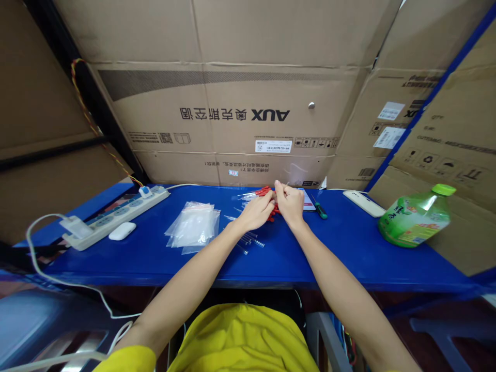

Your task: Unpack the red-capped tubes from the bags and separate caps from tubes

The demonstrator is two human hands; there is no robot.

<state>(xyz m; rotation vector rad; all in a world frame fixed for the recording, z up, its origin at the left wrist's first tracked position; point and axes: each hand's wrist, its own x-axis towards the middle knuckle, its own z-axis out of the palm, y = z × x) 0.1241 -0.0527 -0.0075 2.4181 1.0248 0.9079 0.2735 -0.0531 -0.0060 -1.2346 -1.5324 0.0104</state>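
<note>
My left hand (258,212) is at the middle of the blue table, its fingers closed at a pile of small red-handled tools (263,190) with thin silvery shafts. Close against it, my right hand (290,202) is closed in a pinch. Whatever either hand holds is hidden or too small to name. Red handles show between and below the hands. Several clear tubes (251,237) lie in front of my left hand. Further left rests a stack of clear plastic bags (196,227). A green-handled screwdriver (321,210) lies right of my right hand, beside a partly covered lit screen (308,200).
A white power strip (116,217) with plugs and cables lies on the left, with a white case (122,231) beside it. To the right are a white phone (364,203) and a large green bottle (416,217). Cardboard walls (232,88) enclose the blue table (349,253).
</note>
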